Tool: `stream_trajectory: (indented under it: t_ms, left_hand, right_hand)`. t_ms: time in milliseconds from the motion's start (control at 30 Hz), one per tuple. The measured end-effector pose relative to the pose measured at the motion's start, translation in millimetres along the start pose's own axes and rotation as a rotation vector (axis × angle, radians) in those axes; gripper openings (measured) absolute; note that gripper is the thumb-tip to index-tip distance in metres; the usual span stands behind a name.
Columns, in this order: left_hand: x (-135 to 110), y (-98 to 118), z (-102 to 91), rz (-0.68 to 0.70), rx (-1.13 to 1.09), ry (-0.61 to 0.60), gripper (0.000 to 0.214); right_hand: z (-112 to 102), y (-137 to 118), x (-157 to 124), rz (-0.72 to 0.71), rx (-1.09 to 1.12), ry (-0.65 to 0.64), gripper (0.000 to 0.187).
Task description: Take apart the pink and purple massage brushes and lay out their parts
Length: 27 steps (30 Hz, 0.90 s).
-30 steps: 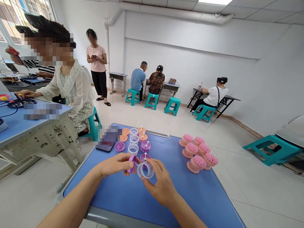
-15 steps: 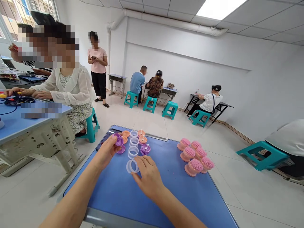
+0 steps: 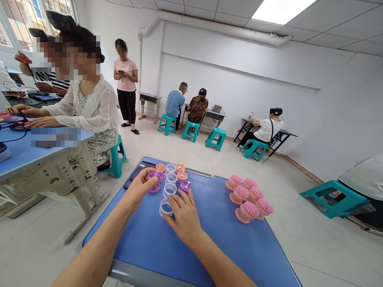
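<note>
My left hand (image 3: 140,188) pinches a purple disc with a white peg (image 3: 158,175) just above another purple disc (image 3: 154,188) lying on the blue table (image 3: 209,239). My right hand (image 3: 183,213) rests on the table with its fingers around a clear plastic ring (image 3: 165,207). Beyond it sit two more clear rings (image 3: 169,189), a purple bristle part (image 3: 186,186) and orange discs (image 3: 181,175). Several pink assembled brushes (image 3: 248,195) stand at the right.
A black phone (image 3: 136,174) lies at the table's far left corner. A person in a white blouse (image 3: 89,111) sits at a neighbouring blue desk (image 3: 36,149) on the left. Teal stools (image 3: 329,197) and other seated people are farther off.
My left hand carried the purple disc from the clear ring out to the far left parts. My right hand lowered the clear ring onto the table.
</note>
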State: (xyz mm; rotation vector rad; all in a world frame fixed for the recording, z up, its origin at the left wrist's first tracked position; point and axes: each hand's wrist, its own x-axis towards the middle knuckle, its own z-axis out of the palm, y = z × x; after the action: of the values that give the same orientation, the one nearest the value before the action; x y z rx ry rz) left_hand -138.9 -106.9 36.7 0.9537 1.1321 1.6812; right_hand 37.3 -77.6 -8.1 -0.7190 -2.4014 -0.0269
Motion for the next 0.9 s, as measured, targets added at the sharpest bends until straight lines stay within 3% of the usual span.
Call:
stream_trajectory:
  t_ms: [200,367,700,900]
  left_hand:
    - [-2,-1,3.7,0.053,0.288,0.034,0.051]
    - [-2,-1,2.2,0.114,0.551,0.050,0.064]
    - [-31,-18,-23.5,0.052,1.012,0.119,0.060]
    - [-34,-23,-22.0,-0.020,1.233,0.078,0.059]
  right_hand:
    - [-26,18,0,0.063,0.140,0.248,0.018]
    - [-34,41,-1,0.129,0.160,0.375,0.018]
    - [-36,44,1,0.117,0.228,0.411,0.020]
    - [-39,43,2,0.113,0.254,0.423,0.020]
